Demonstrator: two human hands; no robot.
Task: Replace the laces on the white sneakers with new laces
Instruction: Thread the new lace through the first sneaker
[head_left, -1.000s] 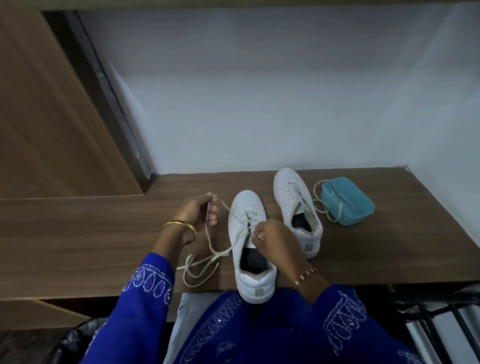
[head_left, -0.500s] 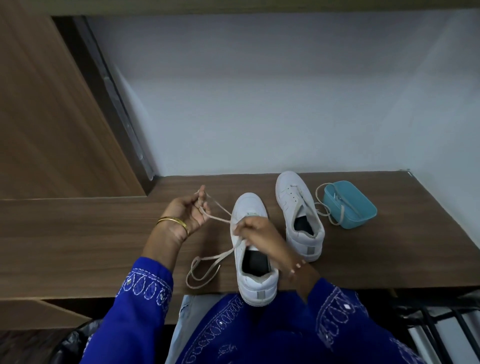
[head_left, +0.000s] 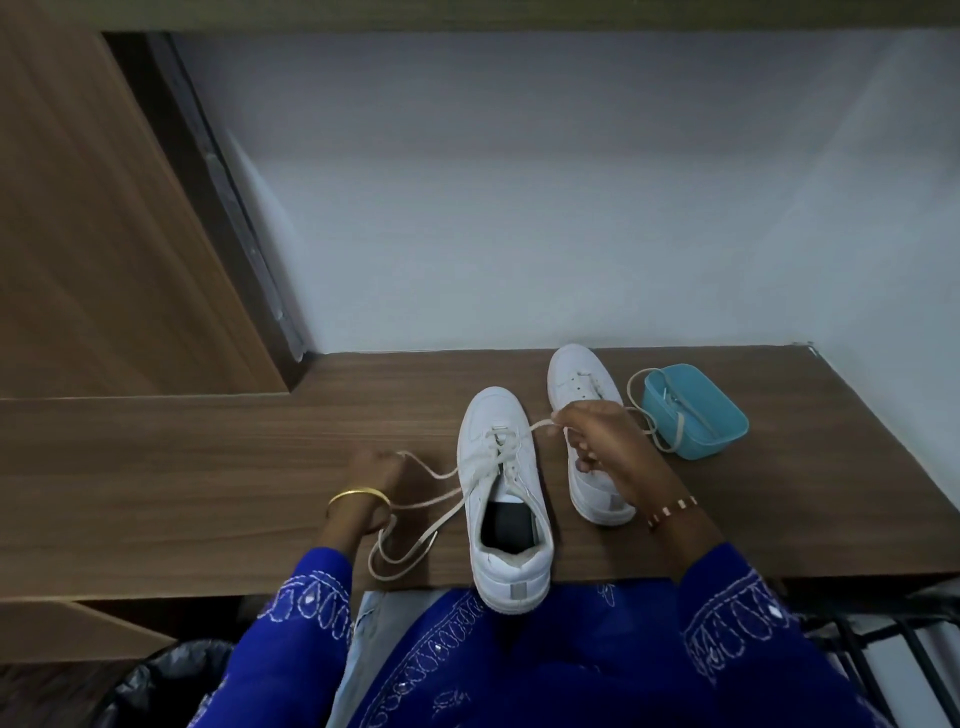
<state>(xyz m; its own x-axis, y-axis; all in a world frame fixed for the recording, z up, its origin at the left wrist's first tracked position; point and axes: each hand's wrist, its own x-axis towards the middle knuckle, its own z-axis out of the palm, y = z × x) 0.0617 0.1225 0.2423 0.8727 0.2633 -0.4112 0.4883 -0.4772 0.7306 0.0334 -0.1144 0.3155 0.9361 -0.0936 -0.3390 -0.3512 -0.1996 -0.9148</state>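
Since half a second ago the right hand (head_left: 597, 441) has swung away from the tongue out to the right, drawing its lace end (head_left: 537, 427) taut, while the left hand (head_left: 371, 467) has dropped lower and farther left with the other end. Each grip is pinched shut on the lace (head_left: 441, 506): the right at the fingertips above the second sneaker (head_left: 587, 415), the left clenched around a strand that loops down past the gold bangle (head_left: 358, 496) and trails on the counter (head_left: 208, 467). The near sneaker (head_left: 506, 499) stands between the hands, toe toward the wall, partly laced, its heel hanging just over the counter's front edge. The second sneaker lies just to its right, half hidden behind the right hand. Beyond it a teal container (head_left: 696, 410) sits near the counter's right end, a loose lace (head_left: 636, 395) draped over its rim. To the left the counter is bare wood; a wooden panel (head_left: 78, 234) rises at far left.
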